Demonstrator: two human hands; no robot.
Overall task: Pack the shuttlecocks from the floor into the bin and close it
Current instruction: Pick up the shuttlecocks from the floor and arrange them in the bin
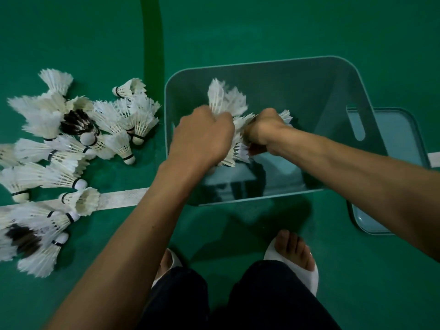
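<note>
Two hands, the left hand (202,136) and the right hand (264,129), sit close together above the inside of the bin (309,91). Each has its fingers curled round the same bunch of shuttlecocks (226,98), whose feathers stick up and out between them. The bin stands open on the green floor (285,25). Most of the task's things are still outside it: a large pile of shuttlecocks (71,139) lies left of the bin, the nearest ones just beside its left wall. The lid (400,139) lies flat at the bin's right side, partly hidden behind it. The likeliest slip is at release. The bunch hangs nearer the bin's left wall than its middle, so outer shuttlecocks let go here could strike the rim and tumble back to the floor. A tight two-handed squeeze could also bend or snap feathers, which look light and brittle. The bin seems thin and light, so a forearm leaning on its near wall might tip or slide it. Shuttlecocks dropped in loosely and standing above the rim would probably stop the lid from seating.
</note>
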